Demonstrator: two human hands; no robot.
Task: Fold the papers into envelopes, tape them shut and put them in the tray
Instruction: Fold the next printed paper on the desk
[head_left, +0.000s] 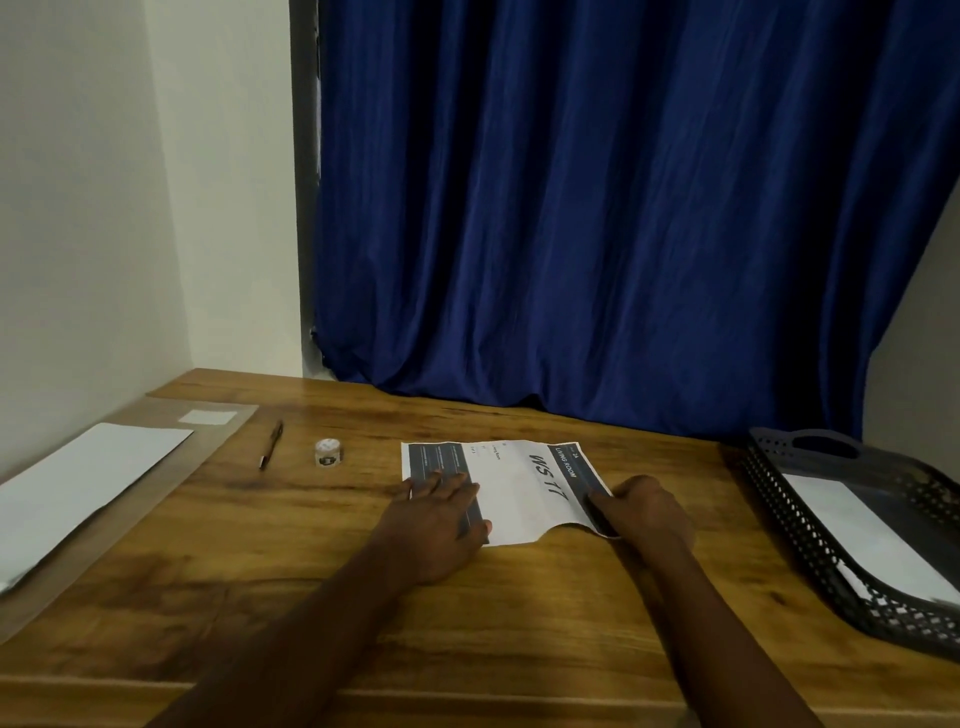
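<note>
A printed sheet of paper (514, 488) with dark bands and large black lettering lies on the wooden table (311, 597) in front of me. My left hand (441, 514) presses flat on its left part, fingers straight. My right hand (649, 512) pinches the sheet's near right corner, which is lifted slightly off the table. A small roll of tape (329, 452) stands to the left of the sheet. At the right edge sits a dark perforated tray (810, 535) with a white sheet (862, 530) inside it.
A black pen (271, 446) lies left of the tape. A stack of white paper (83, 483) rests at the table's far left, with a small white slip (207, 417) behind it. A blue curtain (597, 208) hangs behind the table.
</note>
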